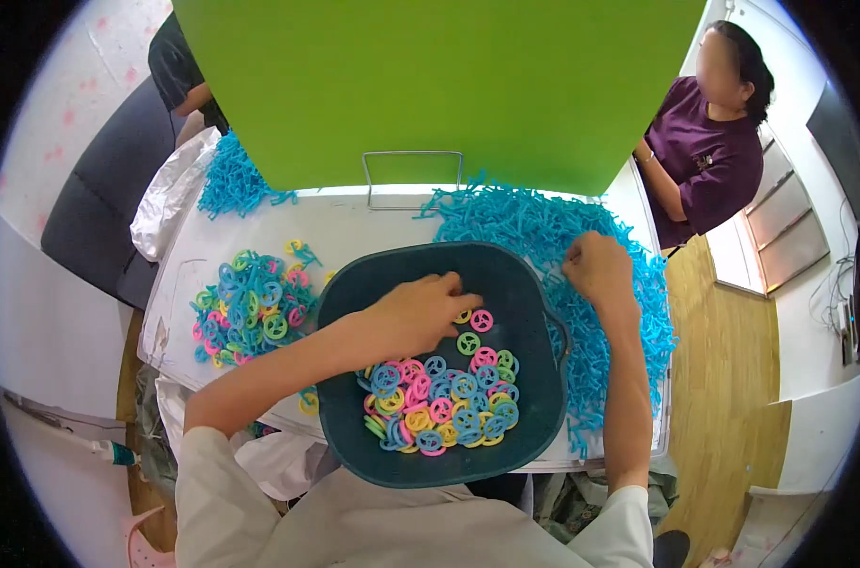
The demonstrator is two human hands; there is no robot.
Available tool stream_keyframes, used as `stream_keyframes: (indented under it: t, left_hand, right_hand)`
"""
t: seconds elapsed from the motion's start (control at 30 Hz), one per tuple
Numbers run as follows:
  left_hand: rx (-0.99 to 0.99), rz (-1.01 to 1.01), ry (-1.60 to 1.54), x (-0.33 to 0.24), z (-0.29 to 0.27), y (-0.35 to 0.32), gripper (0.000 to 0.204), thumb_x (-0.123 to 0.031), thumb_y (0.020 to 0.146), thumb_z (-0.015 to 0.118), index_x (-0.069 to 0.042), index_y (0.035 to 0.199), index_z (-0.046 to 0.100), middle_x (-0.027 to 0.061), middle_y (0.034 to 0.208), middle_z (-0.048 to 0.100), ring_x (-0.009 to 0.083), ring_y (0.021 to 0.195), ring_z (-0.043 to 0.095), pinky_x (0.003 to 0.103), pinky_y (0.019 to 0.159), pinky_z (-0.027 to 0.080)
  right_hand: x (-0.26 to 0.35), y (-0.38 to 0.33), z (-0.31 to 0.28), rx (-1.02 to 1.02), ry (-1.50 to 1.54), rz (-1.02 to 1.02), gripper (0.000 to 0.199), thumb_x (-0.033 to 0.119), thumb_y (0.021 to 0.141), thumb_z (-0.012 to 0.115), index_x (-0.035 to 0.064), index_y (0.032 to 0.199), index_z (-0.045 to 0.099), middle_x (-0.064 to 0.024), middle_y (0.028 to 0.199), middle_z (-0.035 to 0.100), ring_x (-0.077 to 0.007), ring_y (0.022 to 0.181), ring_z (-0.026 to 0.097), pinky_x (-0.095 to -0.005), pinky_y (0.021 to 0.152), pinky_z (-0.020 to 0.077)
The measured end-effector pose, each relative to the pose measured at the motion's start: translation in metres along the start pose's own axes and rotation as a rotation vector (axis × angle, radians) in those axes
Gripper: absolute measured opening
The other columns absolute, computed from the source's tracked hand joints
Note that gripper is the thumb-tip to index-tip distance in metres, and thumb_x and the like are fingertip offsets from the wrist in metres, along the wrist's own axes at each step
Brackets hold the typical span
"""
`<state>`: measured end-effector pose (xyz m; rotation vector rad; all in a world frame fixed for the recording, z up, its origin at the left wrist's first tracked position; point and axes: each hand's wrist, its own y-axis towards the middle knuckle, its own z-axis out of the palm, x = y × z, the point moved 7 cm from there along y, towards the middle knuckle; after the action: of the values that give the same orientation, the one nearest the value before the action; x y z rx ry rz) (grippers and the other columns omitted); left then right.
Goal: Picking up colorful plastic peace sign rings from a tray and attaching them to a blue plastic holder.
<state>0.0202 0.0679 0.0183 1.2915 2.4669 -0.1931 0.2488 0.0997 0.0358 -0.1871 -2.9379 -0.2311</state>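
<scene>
A dark green plastic basin (354, 454) stands at the table's near edge, close to my body. Small spoked plastic wheels (439, 407) in pink, blue, yellow and green lie heaped in its near half. Inside the basin, my left hand (425, 308) is curled, with a yellow wheel (463, 316) at its fingertips. A loose pink wheel (482, 321) and a green wheel (469, 344) lie beside it. Above a wide heap of small blue branched plastic pieces (581, 331), my right hand (600, 270) has its fingers pinched together; what they hold is hidden.
Left of the basin on the white table (179, 312) lies a pile of blue pieces with coloured wheels (255, 308). A green panel (430, 85) rises at the back, behind a metal wire frame (413, 180). A person in purple (709, 161) sits at far right; another is partly hidden at far left.
</scene>
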Motion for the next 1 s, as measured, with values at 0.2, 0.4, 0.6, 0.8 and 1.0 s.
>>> stream_keyframes:
  t: [0.2, 0.4, 0.6, 0.8, 1.0]
  left_hand:
    - [0.003, 0.041, 0.144, 0.001, 0.019, 0.016, 0.033, -0.005, 0.074, 0.067, -0.003, 0.105, 0.057, 0.016, 0.103, 0.055, 0.0353, 0.092, 0.061, 0.043, 0.073, 0.053]
    - [-0.407, -0.052, -0.35, -0.004, -0.057, 0.013, 0.018, -0.005, 0.081, 0.066, -0.001, 0.097, 0.06, 0.0113, 0.078, 0.062, 0.0249, 0.069, 0.063, 0.033, 0.064, 0.052]
    - [-0.669, -0.182, -1.113, 0.013, -0.073, 0.017, 0.02, -0.014, 0.093, 0.06, 0.001, 0.107, 0.059, 0.0067, 0.097, 0.062, 0.013, 0.095, 0.06, 0.026, 0.07, 0.055]
    - [-0.635, -0.135, -1.248, 0.006, -0.074, 0.017, 0.021, -0.013, 0.095, 0.057, 0.003, 0.107, 0.055, 0.0078, 0.1, 0.061, 0.0138, 0.097, 0.061, 0.027, 0.075, 0.057]
    - [-0.663, -0.16, -1.227, 0.005, -0.068, 0.017, 0.017, -0.01, 0.094, 0.056, 0.003, 0.104, 0.056, 0.0087, 0.098, 0.063, 0.0141, 0.091, 0.063, 0.027, 0.075, 0.057]
  right_hand:
    - [0.005, -0.006, -0.037, -0.158, 0.229, -0.038, 0.017, 0.01, 0.075, 0.066, 0.0022, 0.09, 0.07, -0.0165, 0.086, 0.069, -0.0281, 0.08, 0.068, -0.0363, 0.073, 0.0533]
    - [0.016, 0.004, -0.048, -0.142, 0.795, -0.141, 0.02, 0.01, 0.089, 0.06, -0.0023, 0.104, 0.067, -0.0109, 0.092, 0.069, -0.0185, 0.088, 0.066, -0.0315, 0.078, 0.0531]
    - [0.052, -0.006, -0.025, 0.167, 1.51, 0.022, 0.032, 0.013, 0.093, 0.058, -0.0065, 0.118, 0.056, -0.0141, 0.103, 0.064, -0.0209, 0.091, 0.066, -0.0345, 0.086, 0.0547]
    - [0.073, -0.017, -0.012, 0.337, 1.448, -0.006, 0.03, 0.016, 0.094, 0.058, -0.0025, 0.118, 0.057, -0.0112, 0.105, 0.065, -0.0203, 0.095, 0.064, -0.0336, 0.084, 0.0546]
    - [0.097, -0.026, -0.022, 0.151, 1.315, -0.284, 0.026, 0.011, 0.092, 0.061, -0.0014, 0.114, 0.06, -0.0082, 0.099, 0.066, -0.0142, 0.09, 0.063, -0.0285, 0.079, 0.0541]
